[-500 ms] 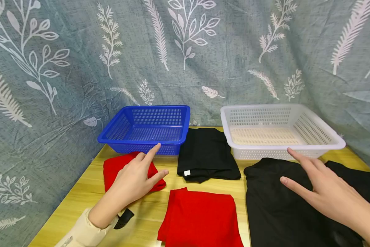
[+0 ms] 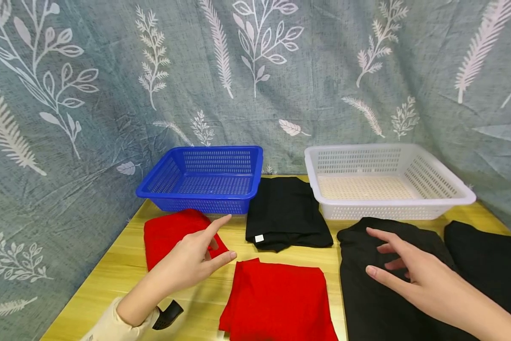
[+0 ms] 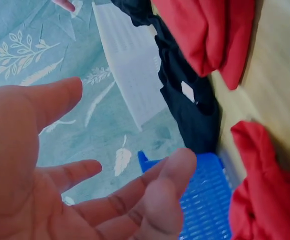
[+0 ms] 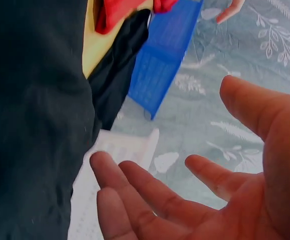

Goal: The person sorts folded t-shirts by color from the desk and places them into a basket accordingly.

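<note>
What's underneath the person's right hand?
In the head view, black cloth shows around and beneath the right hand; the part the hand covers, and whatever lies under the cloth, cannot be seen.

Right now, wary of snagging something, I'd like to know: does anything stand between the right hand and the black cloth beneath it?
Nothing visible does. The right hand is over the black cloth, and no other thing shows between them.

Shows the right hand point(image 4: 245, 210) at lower right, thumb spread from loosely bent fingers, in front of a white basket point(image 4: 124, 145). Has a large black cloth point(image 4: 32, 120) filling the left, with yellow tabletop point(image 4: 90, 50), red cloth point(image 4: 115, 12), smaller black cloth point(image 4: 119, 65) and blue basket point(image 4: 162, 50) around top centre, plus leaf-patterned curtain point(image 4: 190, 120) at right
</note>
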`<state>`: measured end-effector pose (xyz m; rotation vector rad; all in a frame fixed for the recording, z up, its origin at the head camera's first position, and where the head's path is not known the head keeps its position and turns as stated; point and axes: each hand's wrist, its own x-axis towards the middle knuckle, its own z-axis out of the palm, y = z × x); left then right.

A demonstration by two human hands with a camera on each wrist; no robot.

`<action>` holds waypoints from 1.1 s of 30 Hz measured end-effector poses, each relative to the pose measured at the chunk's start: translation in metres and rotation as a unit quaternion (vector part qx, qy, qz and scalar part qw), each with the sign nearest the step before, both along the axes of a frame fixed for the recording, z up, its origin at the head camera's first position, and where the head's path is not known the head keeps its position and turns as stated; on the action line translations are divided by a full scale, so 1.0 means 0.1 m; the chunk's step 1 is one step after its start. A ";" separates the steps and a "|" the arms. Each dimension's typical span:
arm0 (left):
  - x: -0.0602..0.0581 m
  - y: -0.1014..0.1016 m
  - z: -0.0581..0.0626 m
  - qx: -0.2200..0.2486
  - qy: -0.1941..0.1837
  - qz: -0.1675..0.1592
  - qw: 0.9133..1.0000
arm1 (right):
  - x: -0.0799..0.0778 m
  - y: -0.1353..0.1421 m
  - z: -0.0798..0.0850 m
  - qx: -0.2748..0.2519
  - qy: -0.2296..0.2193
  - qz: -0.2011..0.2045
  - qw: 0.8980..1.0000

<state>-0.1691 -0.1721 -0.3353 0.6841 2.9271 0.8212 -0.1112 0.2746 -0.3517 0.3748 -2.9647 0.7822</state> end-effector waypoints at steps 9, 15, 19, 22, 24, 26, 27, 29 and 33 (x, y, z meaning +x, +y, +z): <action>0.04 -0.07 -0.14 0.055 -0.080 -0.053 0.994 | -0.01 -0.17 -0.11 -0.041 -0.094 0.047 0.994; 0.06 -0.07 -0.21 0.066 -0.135 -0.072 0.986 | 0.02 -0.26 -0.22 -0.077 -0.120 0.097 0.985; 0.09 -0.07 -0.26 0.076 -0.167 -0.089 0.979 | 0.03 -0.32 -0.25 -0.122 -0.162 0.140 0.969; 0.11 -0.06 -0.29 0.080 -0.191 -0.101 0.973 | 0.02 -0.38 -0.25 -0.151 -0.206 0.158 0.954; 0.11 -0.04 -0.31 0.077 -0.204 -0.106 0.970 | 0.02 -0.41 -0.25 -0.163 -0.232 0.163 0.945; 0.12 -0.03 -0.33 0.075 -0.213 -0.110 0.968 | 0.02 -0.44 -0.25 -0.174 -0.246 0.169 0.938; 0.12 -0.02 -0.33 0.076 -0.218 -0.111 0.967 | 0.02 -0.46 -0.26 -0.178 -0.249 0.174 0.936; 0.11 -0.01 -0.34 0.077 -0.227 -0.109 0.965 | 0.02 -0.48 -0.27 -0.189 -0.260 0.179 0.930; 0.10 0.00 -0.36 0.085 -0.239 -0.104 0.962 | 0.01 -0.53 -0.29 -0.203 -0.287 0.183 0.918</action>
